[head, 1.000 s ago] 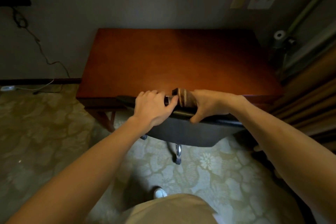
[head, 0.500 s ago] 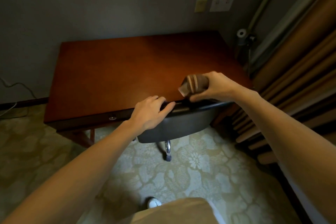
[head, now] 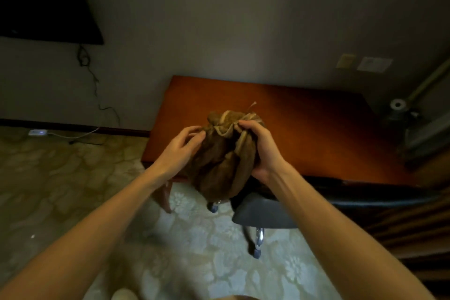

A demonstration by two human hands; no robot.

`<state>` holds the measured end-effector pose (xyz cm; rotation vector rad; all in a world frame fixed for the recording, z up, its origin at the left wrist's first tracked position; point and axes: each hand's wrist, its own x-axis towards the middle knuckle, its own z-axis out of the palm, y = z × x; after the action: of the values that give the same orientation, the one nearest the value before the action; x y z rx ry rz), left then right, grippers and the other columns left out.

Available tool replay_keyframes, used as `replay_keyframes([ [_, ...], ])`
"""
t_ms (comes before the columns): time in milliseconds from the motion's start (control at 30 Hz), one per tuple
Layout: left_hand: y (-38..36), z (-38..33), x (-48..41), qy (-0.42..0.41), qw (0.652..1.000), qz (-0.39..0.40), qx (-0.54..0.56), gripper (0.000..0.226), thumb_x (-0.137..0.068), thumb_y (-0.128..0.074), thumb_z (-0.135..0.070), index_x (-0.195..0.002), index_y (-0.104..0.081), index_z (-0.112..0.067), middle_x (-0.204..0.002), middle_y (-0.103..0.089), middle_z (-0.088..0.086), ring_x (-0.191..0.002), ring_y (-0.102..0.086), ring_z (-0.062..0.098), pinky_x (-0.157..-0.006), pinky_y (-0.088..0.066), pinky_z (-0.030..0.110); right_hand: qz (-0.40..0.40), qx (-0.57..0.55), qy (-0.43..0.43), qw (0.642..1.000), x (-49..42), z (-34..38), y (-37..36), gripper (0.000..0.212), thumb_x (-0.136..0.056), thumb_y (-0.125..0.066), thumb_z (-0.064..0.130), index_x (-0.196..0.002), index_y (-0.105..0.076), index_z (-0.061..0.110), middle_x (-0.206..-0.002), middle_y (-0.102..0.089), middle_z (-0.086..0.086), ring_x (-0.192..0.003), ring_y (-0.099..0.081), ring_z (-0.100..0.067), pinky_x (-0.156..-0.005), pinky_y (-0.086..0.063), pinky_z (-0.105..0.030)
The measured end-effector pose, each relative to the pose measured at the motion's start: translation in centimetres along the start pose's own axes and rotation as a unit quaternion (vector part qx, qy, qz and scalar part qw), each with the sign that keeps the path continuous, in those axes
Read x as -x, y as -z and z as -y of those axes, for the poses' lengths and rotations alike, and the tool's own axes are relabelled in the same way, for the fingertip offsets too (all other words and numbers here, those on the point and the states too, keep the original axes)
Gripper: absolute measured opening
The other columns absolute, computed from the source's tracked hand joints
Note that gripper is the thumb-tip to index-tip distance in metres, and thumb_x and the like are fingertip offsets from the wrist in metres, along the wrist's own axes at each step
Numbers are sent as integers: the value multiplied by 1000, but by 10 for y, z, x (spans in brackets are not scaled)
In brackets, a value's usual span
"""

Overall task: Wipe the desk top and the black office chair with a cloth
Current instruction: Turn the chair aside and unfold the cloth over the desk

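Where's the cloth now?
Head view, centre: the brown cloth is bunched in the right hand, left hand at its other side, raised before the near-left corner of the desk, above-left of the black chair.

brown cloth [head: 225, 156] bunched between both hands, right hand [head: 261, 151] gripping, above desk [head: 316, 129] edge

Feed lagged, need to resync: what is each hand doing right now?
Left hand: fingers touch the cloth; a grip cannot be told.
Right hand: closed, gripping the cloth.
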<state>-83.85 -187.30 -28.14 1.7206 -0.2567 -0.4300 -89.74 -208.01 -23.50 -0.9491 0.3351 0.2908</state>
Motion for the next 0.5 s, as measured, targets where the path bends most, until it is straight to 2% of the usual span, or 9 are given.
replay_keyframes([
  [67,47,9,16,0,1000,8,-23,60,-83,-63,-74,-131,-54,-39,-127,-61,-16,-107,-61,-16,-84,-49,8,38,-24,-19,999,-17,-28,-43,25,-89,-64,30,-87,-80,11,-95,-76,-10,-88,-74,-25,-83,-60,-36],
  [100,76,15,25,6,999,18,-29,68,-81,-67,-71,-136,-56,-31,-127,-65,-14,-112,-63,-9,-90,-51,15,63,-33,-28,997,-28,-44,-68,25,-89,-63,28,-91,-80,10,-99,-76,-12,-91,-73,-27,-85,-60,-38],
  [133,99,20,34,13,999,35,-35,67,-79,-71,-68,-132,-61,-27,-122,-71,-12,-113,-66,0,-92,-53,20,79,-46,-38,995,-35,-57,-89,26,-88,-62,27,-95,-80,9,-103,-75,-13,-94,-73,-28,-88,-59,-39],
  [200,151,29,54,25,998,51,-29,51,-82,-79,-55,-121,-67,-24,-112,-76,-10,-105,-72,7,-82,-57,21,99,-52,-57,992,-54,-87,-132,26,-87,-64,26,-101,-78,9,-107,-74,-15,-100,-71,-30,-95,-56,-42],
  [267,198,38,72,18,999,14,-31,30,-87,-80,-34,-113,-71,-21,-105,-78,-6,-98,-74,8,-77,-57,20,102,-32,-74,991,-74,-117,-171,32,-83,-70,28,-108,-77,9,-113,-73,-15,-105,-70,-31,-100,-54,-45],
  [333,238,46,84,13,997,-25,-78,16,-93,-74,-25,-108,-71,-19,-100,-78,1,-94,-73,9,-79,-58,25,71,33,-95,992,-93,-143,-204,46,-82,-75,38,-120,-74,10,-124,-71,-15,-111,-70,-32,-102,-53,-47],
  [400,279,55,96,24,990,-54,-130,12,-97,-69,-28,-104,-70,-19,-97,-75,0,-93,-71,14,-82,-56,34,43,115,-110,986,-111,-168,-238,53,-86,-74,51,-125,-73,16,-127,-72,-11,-113,-71,-29,-99,-54,-45],
  [433,294,60,101,26,988,-76,-133,9,-98,-67,-29,-102,-69,-21,-95,-74,-3,-93,-70,12,-82,-56,33,31,159,-116,980,-116,-179,-251,56,-85,-73,58,-126,-72,20,-127,-72,-9,-115,-70,-29,-101,-53,-45],
  [500,327,67,110,5,989,-110,-98,5,-100,-65,-28,-103,-69,-30,-97,-74,-13,-95,-68,1,-80,-53,19,32,237,-136,962,-125,-201,-278,71,-76,-71,75,-130,-68,29,-129,-71,-2,-120,-66,-29,-104,-51,-48],
])
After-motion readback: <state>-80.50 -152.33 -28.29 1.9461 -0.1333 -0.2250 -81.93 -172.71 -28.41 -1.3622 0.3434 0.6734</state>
